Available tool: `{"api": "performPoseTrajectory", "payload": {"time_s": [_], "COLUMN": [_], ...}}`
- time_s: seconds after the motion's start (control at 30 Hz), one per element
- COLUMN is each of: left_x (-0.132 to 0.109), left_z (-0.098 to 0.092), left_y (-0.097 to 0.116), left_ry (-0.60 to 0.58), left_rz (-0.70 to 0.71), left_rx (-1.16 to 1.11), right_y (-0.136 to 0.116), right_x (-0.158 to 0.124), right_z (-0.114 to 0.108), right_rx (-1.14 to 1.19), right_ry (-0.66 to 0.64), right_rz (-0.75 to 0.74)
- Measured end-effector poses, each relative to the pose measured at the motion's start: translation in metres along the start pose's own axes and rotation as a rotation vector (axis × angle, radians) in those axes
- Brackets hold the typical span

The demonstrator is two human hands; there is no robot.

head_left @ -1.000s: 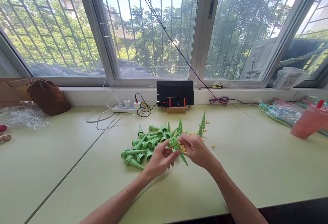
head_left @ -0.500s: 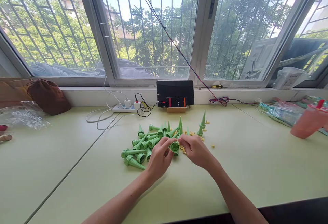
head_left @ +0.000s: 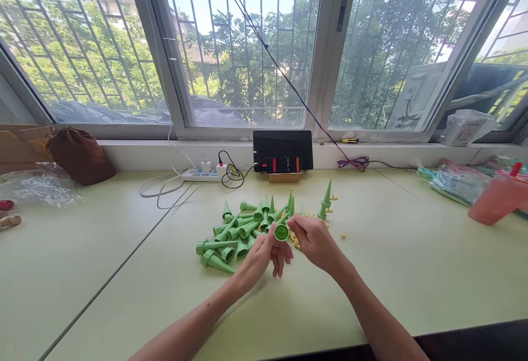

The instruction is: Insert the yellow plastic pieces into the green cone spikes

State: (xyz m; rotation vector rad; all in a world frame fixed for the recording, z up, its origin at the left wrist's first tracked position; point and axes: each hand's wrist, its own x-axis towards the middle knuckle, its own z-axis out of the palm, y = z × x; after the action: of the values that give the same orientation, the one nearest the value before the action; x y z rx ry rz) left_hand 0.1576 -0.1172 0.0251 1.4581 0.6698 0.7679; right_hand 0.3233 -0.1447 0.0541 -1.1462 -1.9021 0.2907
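A green plastic watering spike (head_left: 281, 232) is held above the table, its round open end facing me. My left hand (head_left: 260, 257) grips it between thumb and fingers, the other fingers hanging loosely below. At the spike's right side, my right hand (head_left: 317, 241) is closed in a pinch; what its fingertips hold is hidden. Just beyond and to the left lies a heap of similar green spikes (head_left: 246, 229), some upright and some on their sides. Small yellow plastic pieces (head_left: 295, 241) lie partly hidden behind my right hand.
To the right, green spikes with yellow side pieces (head_left: 325, 202) stand upright near a loose yellow piece (head_left: 343, 236). At the back are a phone (head_left: 284, 164) against a black tablet (head_left: 282, 143) and a power strip (head_left: 201, 174). A pink cup (head_left: 497, 198) stands far right.
My left hand has shifted its grip lower around the spike, with its fingers now showing beneath it. The spike has risen slightly. My right hand stays almost in place.
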Motion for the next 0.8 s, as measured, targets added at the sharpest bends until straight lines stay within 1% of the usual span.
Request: {"api": "performPoseTrajectory", "payload": {"time_s": [0.13, 0.23, 0.3, 0.57, 0.8], "left_x": [0.0003, 0.0003, -0.0001, -0.0014, -0.0018], "left_z": [-0.003, -0.0053, -0.0055, -0.0044, -0.0062], "left_y": [0.0005, 0.0007, 0.0012, 0.005, 0.0022], "left_ry": [-0.052, -0.093, -0.098, -0.051, -0.024], "left_rz": [-0.067, -0.078, -0.069, -0.039, 0.057], "left_rx": [-0.165, -0.21, -0.204, -0.137, 0.02], "right_y": [-0.0028, -0.0027, -0.0019, 0.0004, -0.0003], "right_x": [-0.0008, -0.0006, -0.0004, -0.0001, -0.0008], "right_z": [0.0004, -0.0005, -0.0013, -0.0016, -0.0023], "right_rx": [-0.016, -0.029, -0.023, -0.037, -0.046], "right_ry": [-0.041, -0.044, -0.051, -0.08, -0.097], "right_rz": [-0.019, -0.02, -0.02, -0.014, 0.015]}}
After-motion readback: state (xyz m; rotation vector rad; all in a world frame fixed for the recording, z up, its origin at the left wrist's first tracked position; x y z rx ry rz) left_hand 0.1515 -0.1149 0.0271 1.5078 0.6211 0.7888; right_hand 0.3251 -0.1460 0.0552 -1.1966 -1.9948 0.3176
